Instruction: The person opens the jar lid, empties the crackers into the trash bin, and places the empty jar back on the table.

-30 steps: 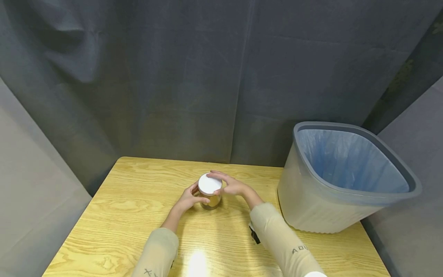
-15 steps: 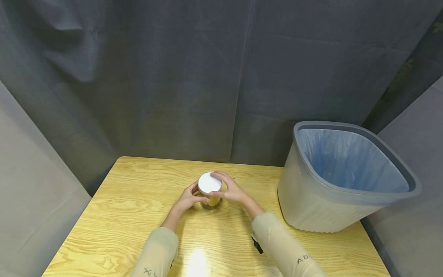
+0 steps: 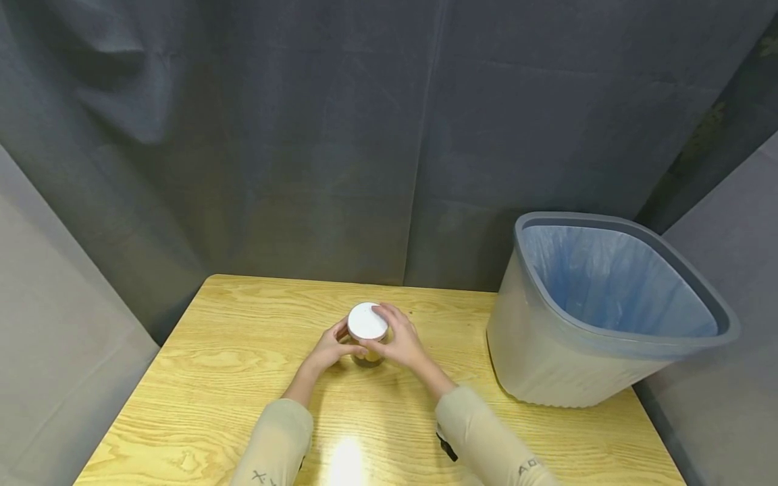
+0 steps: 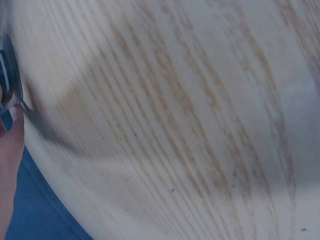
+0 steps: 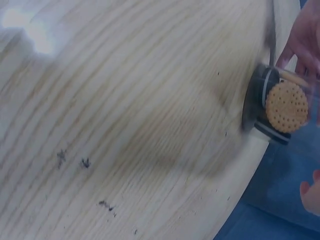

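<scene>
A clear jar [image 3: 367,362] with a round white lid [image 3: 366,321] stands upright on the wooden table. My left hand [image 3: 328,349] holds the jar body from the left, thumb at the front. Around the right edge of the lid curl the thumb and fingers of my right hand [image 3: 402,343]. Through the jar wall in the right wrist view show a round tan biscuit [image 5: 286,106] and dark sandwich cookies [image 5: 271,131]. At the left edge of the left wrist view, a fingertip touches the jar's base.
A large bin [image 3: 547,364] with a grey rim and a blue liner [image 3: 614,277] stands on the right side of the table [image 3: 243,337]. A dark curtain [image 3: 316,148] hangs behind the table, with pale grey panels at both sides.
My right hand has turned around the lid, its thumb sliding left along the front edge, and its fingers grip closer. The left hand and the jar stay in place.
</scene>
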A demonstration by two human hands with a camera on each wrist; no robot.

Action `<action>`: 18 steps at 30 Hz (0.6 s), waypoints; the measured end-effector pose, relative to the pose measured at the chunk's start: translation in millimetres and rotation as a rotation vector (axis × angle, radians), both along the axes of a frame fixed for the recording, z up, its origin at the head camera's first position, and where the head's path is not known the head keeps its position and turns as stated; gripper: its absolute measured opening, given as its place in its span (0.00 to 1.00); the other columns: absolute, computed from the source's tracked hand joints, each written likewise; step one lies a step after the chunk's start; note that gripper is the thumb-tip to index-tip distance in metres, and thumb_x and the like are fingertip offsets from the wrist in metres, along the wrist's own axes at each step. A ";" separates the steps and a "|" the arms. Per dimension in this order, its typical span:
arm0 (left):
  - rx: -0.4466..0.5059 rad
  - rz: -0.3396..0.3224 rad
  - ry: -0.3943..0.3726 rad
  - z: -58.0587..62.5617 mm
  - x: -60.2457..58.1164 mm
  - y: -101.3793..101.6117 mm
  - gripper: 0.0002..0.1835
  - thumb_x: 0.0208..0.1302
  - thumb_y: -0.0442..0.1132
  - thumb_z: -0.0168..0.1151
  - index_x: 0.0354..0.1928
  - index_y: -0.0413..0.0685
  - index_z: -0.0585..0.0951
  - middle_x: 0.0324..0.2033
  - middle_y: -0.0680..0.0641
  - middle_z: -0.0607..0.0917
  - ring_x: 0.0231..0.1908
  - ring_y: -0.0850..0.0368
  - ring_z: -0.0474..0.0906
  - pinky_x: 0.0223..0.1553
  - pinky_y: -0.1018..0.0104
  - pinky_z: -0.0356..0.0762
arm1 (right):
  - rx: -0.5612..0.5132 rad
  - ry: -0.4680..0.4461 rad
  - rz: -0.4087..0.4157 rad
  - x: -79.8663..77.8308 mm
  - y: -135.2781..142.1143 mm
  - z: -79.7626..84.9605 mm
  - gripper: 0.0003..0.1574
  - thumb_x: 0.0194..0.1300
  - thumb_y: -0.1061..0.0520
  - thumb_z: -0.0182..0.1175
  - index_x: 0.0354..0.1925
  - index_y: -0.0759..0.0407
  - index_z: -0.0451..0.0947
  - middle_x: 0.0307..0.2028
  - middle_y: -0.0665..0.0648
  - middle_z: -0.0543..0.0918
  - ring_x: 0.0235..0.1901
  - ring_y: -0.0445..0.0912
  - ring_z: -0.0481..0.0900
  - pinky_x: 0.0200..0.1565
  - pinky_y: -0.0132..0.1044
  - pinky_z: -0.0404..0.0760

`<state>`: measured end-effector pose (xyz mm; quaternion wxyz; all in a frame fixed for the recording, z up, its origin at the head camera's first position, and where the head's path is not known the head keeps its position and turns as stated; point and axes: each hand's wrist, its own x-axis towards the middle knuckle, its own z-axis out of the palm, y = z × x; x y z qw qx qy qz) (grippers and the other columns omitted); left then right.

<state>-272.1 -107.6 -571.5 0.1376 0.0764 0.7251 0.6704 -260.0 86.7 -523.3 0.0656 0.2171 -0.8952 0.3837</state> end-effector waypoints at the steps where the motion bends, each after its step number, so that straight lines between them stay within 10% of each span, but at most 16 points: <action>1: -0.001 -0.002 0.000 0.2 0.3 -0.1 0.50 0.42 0.41 0.74 0.69 0.53 0.57 0.66 0.48 0.63 0.66 0.44 0.55 0.63 0.44 0.54 | 0.003 0.004 -0.014 1.2 -1.3 0.1 0.46 0.49 0.38 0.66 0.63 0.53 0.64 0.64 0.61 0.63 0.62 0.60 0.60 0.59 0.62 0.56; 18: 0.005 -0.042 -0.016 26.2 11.6 -1.7 0.51 0.43 0.41 0.74 0.69 0.46 0.56 0.66 0.44 0.61 0.66 0.40 0.53 0.63 0.40 0.52 | 0.023 0.081 -0.107 4.4 -10.1 -4.1 0.43 0.49 0.37 0.66 0.60 0.53 0.68 0.62 0.59 0.66 0.61 0.56 0.62 0.62 0.58 0.56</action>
